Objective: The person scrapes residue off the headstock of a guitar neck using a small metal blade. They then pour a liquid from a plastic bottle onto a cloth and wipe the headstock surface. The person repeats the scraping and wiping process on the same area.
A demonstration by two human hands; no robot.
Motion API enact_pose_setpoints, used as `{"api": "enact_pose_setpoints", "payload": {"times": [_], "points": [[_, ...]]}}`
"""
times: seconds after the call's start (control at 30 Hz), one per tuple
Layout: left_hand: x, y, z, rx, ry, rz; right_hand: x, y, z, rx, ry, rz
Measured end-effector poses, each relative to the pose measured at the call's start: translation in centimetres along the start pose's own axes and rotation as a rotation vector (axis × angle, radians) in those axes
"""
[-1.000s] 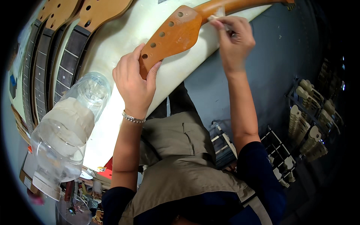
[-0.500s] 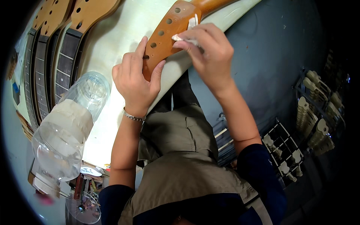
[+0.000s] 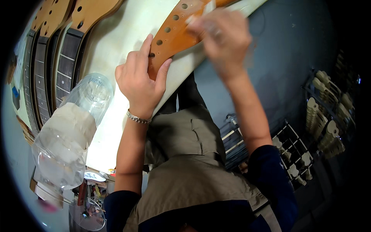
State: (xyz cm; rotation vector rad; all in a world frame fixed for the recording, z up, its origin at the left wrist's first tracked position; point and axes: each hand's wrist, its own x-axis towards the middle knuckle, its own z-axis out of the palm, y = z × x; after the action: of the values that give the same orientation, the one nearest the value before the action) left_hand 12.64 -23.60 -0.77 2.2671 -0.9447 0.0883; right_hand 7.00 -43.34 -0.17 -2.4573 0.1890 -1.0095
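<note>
An orange-brown guitar neck (image 3: 172, 36) lies over the pale worktable (image 3: 112, 135), its headstock pierced by a row of round holes. My left hand (image 3: 139, 81), with a metal bracelet at its wrist, grips the end of this headstock between thumb and fingers. Over the headstock's upper right edge, my right hand (image 3: 228, 36) is smeared by motion. A white cloth (image 3: 210, 7) pokes out from its pinched fingers and touches the wood.
Several guitar necks with dark fretboards (image 3: 69, 50) are lined up at the far left. A clear plastic bottle with a pale band (image 3: 73, 120) lies nearby on the table. Racks of pale neck-shaped pieces (image 3: 328, 135) stand at the right. A fan (image 3: 87, 214) shows at the lower left.
My right hand with the cloth has moved up and right along the headstock. My left hand keeps its grip; the guitar neck has shifted slightly up in view.
</note>
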Motion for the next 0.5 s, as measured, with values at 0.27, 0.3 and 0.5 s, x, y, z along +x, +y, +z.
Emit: {"api": "enact_pose_setpoints", "payload": {"times": [0.27,0.3,0.5], "points": [[-0.1,0.1,-0.1,0.001,0.000,-0.008,-0.1,-1.6,0.4,-0.023,-0.018,0.058],[-0.1,0.1,0.0,0.007,0.000,-0.005,-0.9,-2.4,0.7,0.005,-0.005,0.044],[0.1,0.2,0.1,0.039,0.002,-0.029,-0.3,-1.4,0.4,-0.039,0.011,0.075]]}}
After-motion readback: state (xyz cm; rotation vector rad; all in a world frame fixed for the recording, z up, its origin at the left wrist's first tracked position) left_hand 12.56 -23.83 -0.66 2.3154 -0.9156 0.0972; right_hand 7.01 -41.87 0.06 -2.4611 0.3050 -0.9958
